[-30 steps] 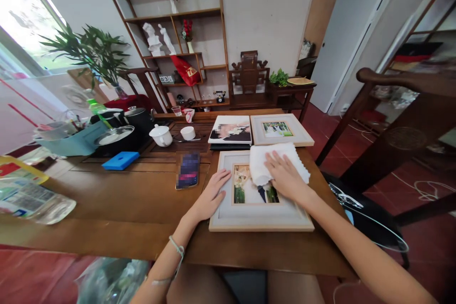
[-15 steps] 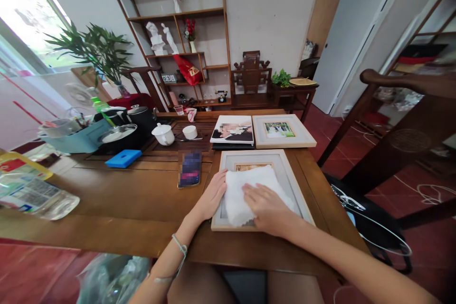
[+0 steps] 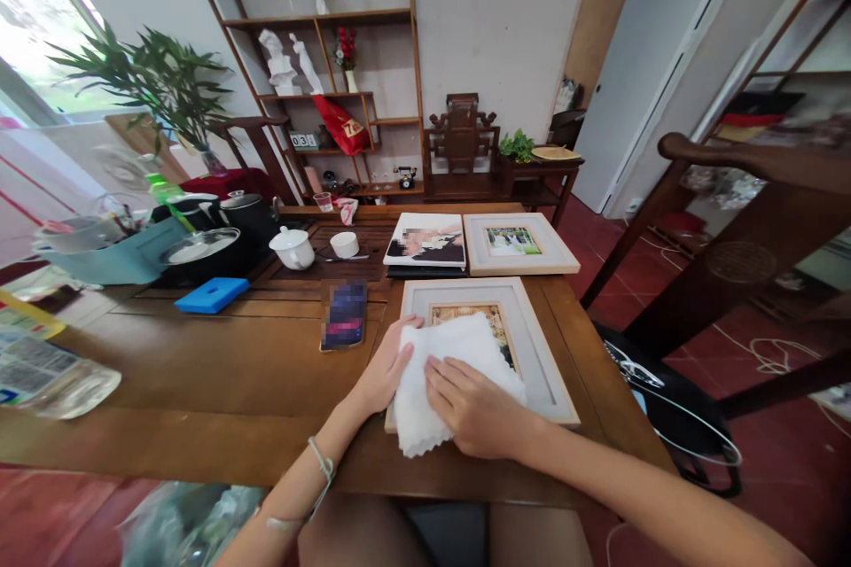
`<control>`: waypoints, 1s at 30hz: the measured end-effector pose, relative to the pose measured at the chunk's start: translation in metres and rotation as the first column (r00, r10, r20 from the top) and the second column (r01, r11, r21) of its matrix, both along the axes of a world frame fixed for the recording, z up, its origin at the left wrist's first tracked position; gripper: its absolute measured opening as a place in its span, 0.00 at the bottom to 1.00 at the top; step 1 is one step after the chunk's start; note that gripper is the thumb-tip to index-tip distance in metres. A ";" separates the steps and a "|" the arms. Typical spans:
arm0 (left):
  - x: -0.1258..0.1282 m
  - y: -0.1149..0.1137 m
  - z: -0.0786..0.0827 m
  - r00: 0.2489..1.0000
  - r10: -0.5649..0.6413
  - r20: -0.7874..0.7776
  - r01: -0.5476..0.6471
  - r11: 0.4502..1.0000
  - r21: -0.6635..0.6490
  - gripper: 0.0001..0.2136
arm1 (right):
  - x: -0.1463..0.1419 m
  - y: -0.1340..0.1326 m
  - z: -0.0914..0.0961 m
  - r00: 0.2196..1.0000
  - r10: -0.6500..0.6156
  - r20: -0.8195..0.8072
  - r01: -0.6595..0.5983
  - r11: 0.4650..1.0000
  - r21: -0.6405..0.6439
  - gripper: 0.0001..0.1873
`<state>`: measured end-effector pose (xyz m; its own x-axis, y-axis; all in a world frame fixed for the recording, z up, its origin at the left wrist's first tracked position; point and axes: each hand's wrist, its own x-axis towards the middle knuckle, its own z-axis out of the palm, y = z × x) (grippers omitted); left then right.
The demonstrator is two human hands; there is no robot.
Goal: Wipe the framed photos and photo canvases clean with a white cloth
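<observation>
A light wooden picture frame [image 3: 540, 345] with a pale mat lies flat near the table's front edge. On its lower left part is a white cloth [image 3: 465, 341] with a scalloped edge, which hides much of the small picture [image 3: 502, 319] and hangs past the frame's near side. My right hand [image 3: 469, 403] presses down on the cloth, its fingers together and bent over the fabric. Around the frame's left side my left hand [image 3: 386, 368] is closed, its thumb near the cloth; some of its fingers are hidden.
Behind the frame lie a photo album [image 3: 425, 241] and a second framed photo [image 3: 522, 244]. To the left are a phone [image 3: 344, 314], a blue box [image 3: 213, 294], a lidded white cup [image 3: 292, 248] and a large bottle [image 3: 59, 376]. A wooden chair [image 3: 718, 257] stands at the right.
My right hand has slid the cloth left and toward me over the frame, uncovering more of the picture's top and right side. My left hand stays at the frame's left edge.
</observation>
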<state>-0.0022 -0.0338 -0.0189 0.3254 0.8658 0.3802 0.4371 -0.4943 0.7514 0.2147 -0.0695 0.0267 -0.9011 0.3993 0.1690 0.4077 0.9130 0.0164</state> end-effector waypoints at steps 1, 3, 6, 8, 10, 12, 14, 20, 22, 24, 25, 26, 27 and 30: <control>0.000 0.000 0.001 1.000 -0.007 -0.002 0.007 1.000 0.015 0.22 | 0.003 0.002 0.005 0.999 0.033 0.006 -0.032 0.998 -0.052 0.26; -0.001 0.002 0.003 0.999 -0.038 -0.031 0.040 0.998 0.042 0.21 | 0.014 0.004 0.020 1.000 0.015 0.019 -0.011 0.979 -0.203 0.24; -0.002 0.006 0.009 0.993 -0.084 -0.083 0.090 0.994 0.069 0.20 | 0.042 0.002 0.044 0.987 -0.150 0.052 0.158 0.905 -0.396 0.24; -0.002 0.008 0.011 0.990 -0.104 -0.095 0.111 0.991 0.076 0.20 | 0.065 -0.001 0.054 0.957 -0.280 0.082 0.285 0.841 -0.459 0.28; -0.003 0.009 0.012 0.989 -0.116 -0.093 0.123 0.989 0.081 0.20 | 0.088 -0.001 0.057 0.925 -0.359 0.122 0.370 0.781 -0.503 0.30; -0.003 0.009 0.011 0.988 -0.123 -0.089 0.130 0.988 0.085 0.19 | 0.105 0.006 0.053 0.896 -0.422 0.142 0.432 0.747 -0.506 0.33; -0.004 0.010 0.009 0.988 -0.126 -0.087 0.134 0.987 0.093 0.19 | 0.112 0.021 0.044 0.866 -0.484 0.126 0.485 0.751 -0.448 0.36; -0.006 0.014 0.004 0.987 -0.151 -0.052 0.156 0.982 0.103 0.18 | 0.080 0.064 0.013 0.823 -0.568 0.025 0.568 0.821 -0.050 0.40; -0.007 0.016 0.003 0.986 -0.160 -0.036 0.163 0.981 0.103 0.18 | 0.069 0.056 0.012 0.810 -0.583 0.063 0.585 0.811 -0.017 0.39; -0.007 0.017 0.003 0.987 -0.159 -0.035 0.162 0.981 0.106 0.18 | 0.063 0.036 0.019 0.812 -0.568 0.135 0.580 0.811 -0.076 0.38; -0.007 0.017 0.003 0.987 -0.156 -0.042 0.159 0.981 0.107 0.18 | 0.063 0.024 0.025 0.822 -0.545 0.168 0.566 0.814 -0.130 0.37; -0.007 0.017 0.003 0.987 -0.151 -0.051 0.156 0.982 0.107 0.18 | 0.063 0.011 0.032 0.843 -0.503 0.189 0.534 0.823 -0.193 0.37; -0.006 0.017 0.003 0.987 -0.146 -0.061 0.152 0.983 0.106 0.18 | 0.063 0.000 0.039 0.872 -0.451 0.191 0.488 0.833 -0.260 0.37; -0.007 0.016 0.003 0.987 -0.143 -0.078 0.150 0.983 0.107 0.18 | 0.068 -0.015 0.055 0.945 -0.295 0.139 0.326 0.829 -0.455 0.34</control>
<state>-0.0088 -0.0174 -0.0161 0.4746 0.7600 0.4440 0.4027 -0.6360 0.6583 0.2829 -0.0843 0.0821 -0.7187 0.6771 -0.1584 0.6830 0.6445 -0.3437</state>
